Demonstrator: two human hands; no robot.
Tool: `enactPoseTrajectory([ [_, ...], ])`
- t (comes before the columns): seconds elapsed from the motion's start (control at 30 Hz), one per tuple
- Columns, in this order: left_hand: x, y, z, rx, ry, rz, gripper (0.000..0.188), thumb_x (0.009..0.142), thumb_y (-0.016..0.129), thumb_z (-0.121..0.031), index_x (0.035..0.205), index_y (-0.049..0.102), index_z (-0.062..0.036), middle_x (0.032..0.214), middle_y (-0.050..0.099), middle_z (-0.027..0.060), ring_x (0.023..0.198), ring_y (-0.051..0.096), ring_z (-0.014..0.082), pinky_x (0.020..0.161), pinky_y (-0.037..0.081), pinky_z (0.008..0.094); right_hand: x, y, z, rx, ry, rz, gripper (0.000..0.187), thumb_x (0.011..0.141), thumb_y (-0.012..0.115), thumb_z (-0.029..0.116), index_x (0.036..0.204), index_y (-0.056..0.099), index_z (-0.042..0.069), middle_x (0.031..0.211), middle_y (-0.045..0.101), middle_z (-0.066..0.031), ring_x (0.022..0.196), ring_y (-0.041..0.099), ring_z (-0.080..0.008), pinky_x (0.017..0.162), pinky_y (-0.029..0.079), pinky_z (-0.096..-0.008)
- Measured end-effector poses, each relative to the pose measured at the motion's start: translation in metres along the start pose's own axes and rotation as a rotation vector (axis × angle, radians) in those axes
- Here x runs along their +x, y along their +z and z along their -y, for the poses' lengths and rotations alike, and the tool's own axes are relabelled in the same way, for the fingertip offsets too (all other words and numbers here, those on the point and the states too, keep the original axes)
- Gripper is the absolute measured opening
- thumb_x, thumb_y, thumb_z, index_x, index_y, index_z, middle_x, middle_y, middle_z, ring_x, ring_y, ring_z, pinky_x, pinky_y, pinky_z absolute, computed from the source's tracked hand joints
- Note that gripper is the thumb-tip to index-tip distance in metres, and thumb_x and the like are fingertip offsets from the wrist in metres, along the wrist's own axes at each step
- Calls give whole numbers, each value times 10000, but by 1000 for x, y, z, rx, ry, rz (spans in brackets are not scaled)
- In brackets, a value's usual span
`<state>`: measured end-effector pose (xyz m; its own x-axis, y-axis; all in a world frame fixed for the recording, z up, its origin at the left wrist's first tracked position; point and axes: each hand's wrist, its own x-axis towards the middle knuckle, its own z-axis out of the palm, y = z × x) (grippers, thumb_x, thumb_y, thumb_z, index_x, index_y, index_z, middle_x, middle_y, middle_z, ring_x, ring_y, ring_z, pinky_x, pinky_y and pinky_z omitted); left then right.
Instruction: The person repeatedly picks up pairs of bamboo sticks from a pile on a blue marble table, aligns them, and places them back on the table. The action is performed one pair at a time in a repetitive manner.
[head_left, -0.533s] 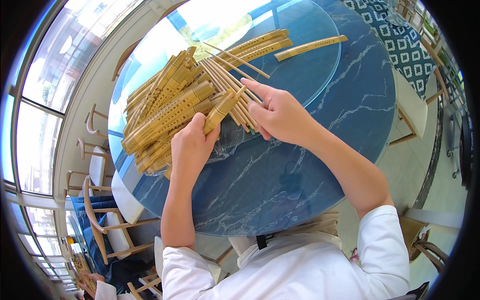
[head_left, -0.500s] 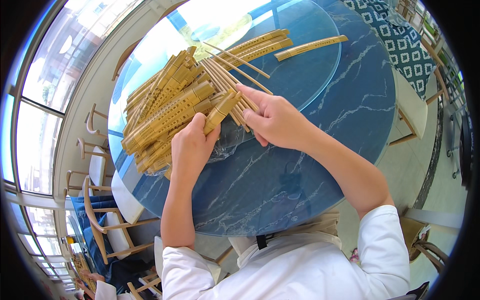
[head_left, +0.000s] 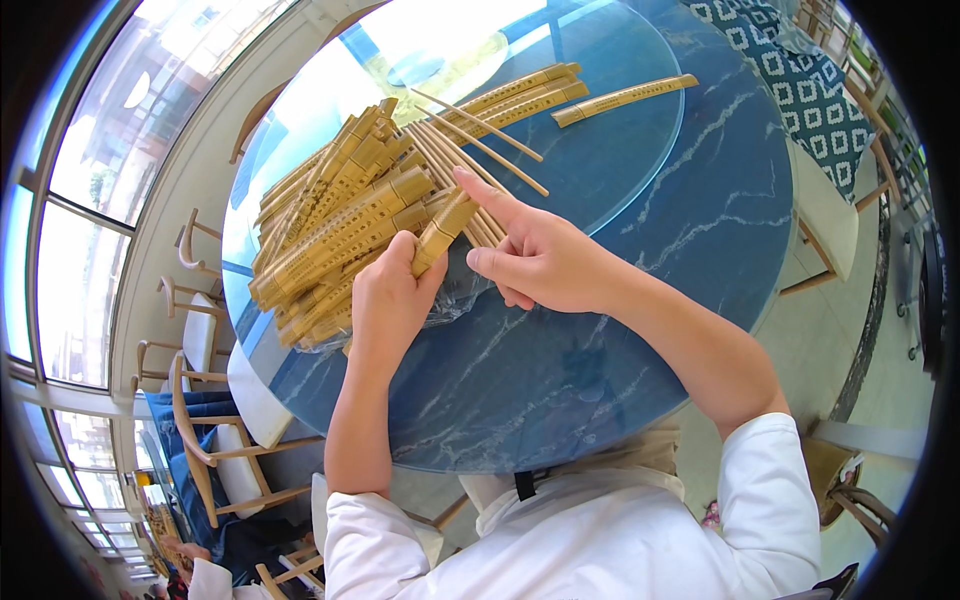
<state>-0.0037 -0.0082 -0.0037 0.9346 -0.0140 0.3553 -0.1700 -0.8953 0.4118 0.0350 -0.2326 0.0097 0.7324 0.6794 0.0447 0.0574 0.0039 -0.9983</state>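
My left hand (head_left: 388, 300) pinches a gold paper chopstick sleeve (head_left: 442, 232) between thumb and fingers, tilted up and to the right. Close to its upper end is my right hand (head_left: 555, 258), index finger stretched out, thumb apart and the other fingers curled, with nothing visible in its grasp. Beyond both hands lie loose wooden chopsticks (head_left: 440, 150), partly hidden by the sleeve and right hand. A large heap of gold sleeves (head_left: 330, 235) spreads to the left, partly on clear plastic film (head_left: 455, 295).
A round blue marbled table (head_left: 500, 390) carries a glass turntable (head_left: 640, 150). More gold sleeves (head_left: 520, 98) and one separate sleeve (head_left: 625, 99) lie on the glass. Wooden chairs (head_left: 235, 450) stand at left. A patterned cloth (head_left: 815, 90) is at far right.
My right thumb and index finger have spread apart, and the right hand has drawn slightly off the chopsticks. The left hand keeps the sleeve in nearly the same place.
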Motion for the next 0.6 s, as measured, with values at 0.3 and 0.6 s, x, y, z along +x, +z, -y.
enactPoseTrajectory([
  [0.3,3,-6,-1,96,1,-44,360,935,785,-271,859,522,-37,708,641,193,662,650,409,607,520,444,8,-2,-9,350,-18,151,827,1057,556,135,1707,45,133,669,581,-4,552,576,-76,607,574,-264],
  [0.6,59,-70,14,377,-227,-209,406,1094,521,-466,1118,594,-68,875,704,208,853,688,439,734,515,512,7,-19,-7,-13,-158,-290,740,1027,571,199,1674,235,74,723,620,-43,616,545,-108,638,497,-308],
])
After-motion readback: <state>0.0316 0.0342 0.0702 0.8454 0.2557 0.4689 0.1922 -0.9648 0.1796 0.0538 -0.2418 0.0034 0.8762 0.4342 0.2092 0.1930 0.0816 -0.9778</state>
